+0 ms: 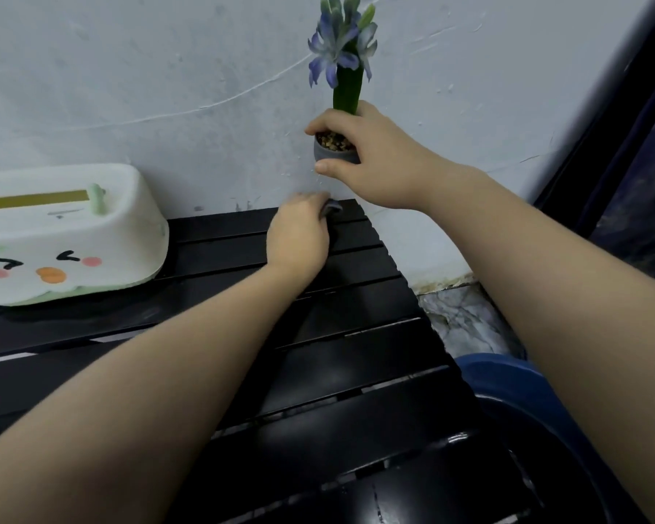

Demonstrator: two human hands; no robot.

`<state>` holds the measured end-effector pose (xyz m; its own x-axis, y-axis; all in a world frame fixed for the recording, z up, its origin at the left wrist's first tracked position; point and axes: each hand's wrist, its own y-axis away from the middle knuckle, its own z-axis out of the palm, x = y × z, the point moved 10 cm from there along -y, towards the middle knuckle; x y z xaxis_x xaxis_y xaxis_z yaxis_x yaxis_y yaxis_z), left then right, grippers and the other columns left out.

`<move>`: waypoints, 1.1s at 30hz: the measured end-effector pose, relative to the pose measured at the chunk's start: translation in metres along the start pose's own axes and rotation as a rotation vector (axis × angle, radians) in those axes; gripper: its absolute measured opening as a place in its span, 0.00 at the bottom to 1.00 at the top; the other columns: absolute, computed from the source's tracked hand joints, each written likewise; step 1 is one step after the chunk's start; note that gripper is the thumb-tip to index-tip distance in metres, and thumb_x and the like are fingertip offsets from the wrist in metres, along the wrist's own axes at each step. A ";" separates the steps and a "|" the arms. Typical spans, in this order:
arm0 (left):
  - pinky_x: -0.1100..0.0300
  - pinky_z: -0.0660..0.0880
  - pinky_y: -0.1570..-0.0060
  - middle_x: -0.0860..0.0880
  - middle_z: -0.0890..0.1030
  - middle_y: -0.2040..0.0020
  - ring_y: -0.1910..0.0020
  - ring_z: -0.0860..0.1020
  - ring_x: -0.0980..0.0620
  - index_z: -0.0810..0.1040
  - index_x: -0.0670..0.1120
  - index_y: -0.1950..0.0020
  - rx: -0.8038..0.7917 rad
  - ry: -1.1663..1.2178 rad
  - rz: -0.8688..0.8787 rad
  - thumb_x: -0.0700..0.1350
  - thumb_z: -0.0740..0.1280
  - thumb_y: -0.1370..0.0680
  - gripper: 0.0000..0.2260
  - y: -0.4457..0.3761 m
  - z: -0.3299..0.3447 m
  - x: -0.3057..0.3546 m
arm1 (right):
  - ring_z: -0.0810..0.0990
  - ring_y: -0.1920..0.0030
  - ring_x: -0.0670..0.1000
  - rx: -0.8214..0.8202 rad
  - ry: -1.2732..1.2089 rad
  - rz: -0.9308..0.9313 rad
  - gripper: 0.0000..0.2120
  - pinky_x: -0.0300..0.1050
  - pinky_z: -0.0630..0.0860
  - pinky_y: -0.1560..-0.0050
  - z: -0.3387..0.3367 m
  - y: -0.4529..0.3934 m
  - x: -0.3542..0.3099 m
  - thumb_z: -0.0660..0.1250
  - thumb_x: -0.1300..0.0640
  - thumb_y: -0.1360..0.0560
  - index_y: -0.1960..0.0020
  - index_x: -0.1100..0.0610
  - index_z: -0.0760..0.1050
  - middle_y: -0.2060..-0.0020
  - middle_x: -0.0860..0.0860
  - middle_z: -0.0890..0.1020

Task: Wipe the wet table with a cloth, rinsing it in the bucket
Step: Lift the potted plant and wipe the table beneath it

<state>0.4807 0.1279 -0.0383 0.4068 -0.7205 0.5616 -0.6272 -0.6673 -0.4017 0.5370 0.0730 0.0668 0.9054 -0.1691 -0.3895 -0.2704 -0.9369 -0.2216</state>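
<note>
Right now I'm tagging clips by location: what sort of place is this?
Probably a home corner: a black slatted table against a white wall, with a duck-face tissue box and a small potted flower.

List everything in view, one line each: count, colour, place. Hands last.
table: one, black slatted, filling the lower middle, against the wall.
cloth: one, grey, at the table's far edge under the left hand.
flower pot: one, grey with a blue flower, held up above the table's far corner.
tissue box: one, white and green with a cartoon face, on the table at left.
bucket: one, blue, beside the table at lower right.
left hand: one, pressing the cloth.
right hand: one, fingers gripping the pot.
</note>
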 end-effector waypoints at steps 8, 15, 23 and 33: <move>0.55 0.77 0.43 0.57 0.86 0.50 0.46 0.81 0.55 0.84 0.52 0.47 -0.416 0.278 0.223 0.42 0.62 0.23 0.12 0.022 0.035 0.062 | 0.73 0.40 0.55 -0.025 -0.021 -0.018 0.19 0.40 0.66 0.39 0.011 0.002 0.001 0.68 0.51 0.22 0.32 0.50 0.73 0.39 0.56 0.72; 0.54 0.74 0.36 0.51 0.84 0.41 0.35 0.77 0.56 0.81 0.48 0.38 -0.741 0.502 0.411 0.39 0.66 0.20 0.12 0.163 -0.028 0.092 | 0.72 0.41 0.48 -0.145 -0.054 -0.040 0.20 0.37 0.64 0.39 0.052 -0.006 -0.012 0.70 0.52 0.22 0.31 0.50 0.73 0.41 0.50 0.71; 0.52 0.77 0.45 0.48 0.85 0.47 0.48 0.82 0.45 0.81 0.49 0.38 -0.017 0.043 -0.017 0.38 0.66 0.23 0.15 0.069 -0.114 -0.049 | 0.73 0.34 0.55 -0.161 -0.102 -0.008 0.22 0.46 0.67 0.31 0.095 -0.011 -0.010 0.73 0.55 0.25 0.32 0.54 0.75 0.35 0.57 0.73; 0.47 0.73 0.47 0.44 0.80 0.42 0.40 0.75 0.41 0.79 0.44 0.39 -0.134 -0.210 -0.096 0.37 0.60 0.22 0.14 0.048 -0.074 -0.068 | 0.71 0.32 0.54 -0.137 -0.122 0.031 0.21 0.45 0.65 0.29 0.110 0.006 -0.005 0.66 0.52 0.20 0.27 0.52 0.70 0.31 0.56 0.69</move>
<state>0.3734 0.1587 -0.0420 0.5886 -0.6881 0.4244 -0.6561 -0.7133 -0.2466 0.4947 0.1017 -0.0313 0.8487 -0.1679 -0.5014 -0.2426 -0.9662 -0.0870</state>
